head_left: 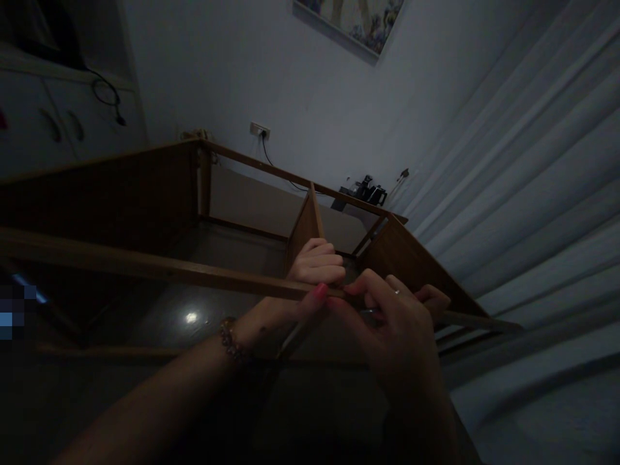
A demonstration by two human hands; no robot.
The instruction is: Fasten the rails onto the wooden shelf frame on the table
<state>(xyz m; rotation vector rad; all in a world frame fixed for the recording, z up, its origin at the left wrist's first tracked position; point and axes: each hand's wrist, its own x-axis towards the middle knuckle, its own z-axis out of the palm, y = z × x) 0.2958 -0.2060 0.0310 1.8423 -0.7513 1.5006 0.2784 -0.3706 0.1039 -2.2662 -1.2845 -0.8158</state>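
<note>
A wooden shelf frame (pixel 111 194) lies on its back on the dark floor, with an inner divider panel (pixel 305 226) standing in it. My left hand (pixel 314 268) reaches over the frame's near rail (pixel 145 266) and is curled shut around it where the divider meets it. My right hand (pixel 392 310) is pinched shut at the same spot, holding something thin and metallic that I cannot make out. A beaded bracelet (pixel 230 339) is on my left wrist, a ring on my right hand.
Grey curtains (pixel 523 168) hang along the right. A white wall behind carries a socket (pixel 259 130) with a cable and a framed picture (pixel 353 22). A small dark device (pixel 368 190) sits past the frame. White cabinets (pixel 58 116) stand at the left.
</note>
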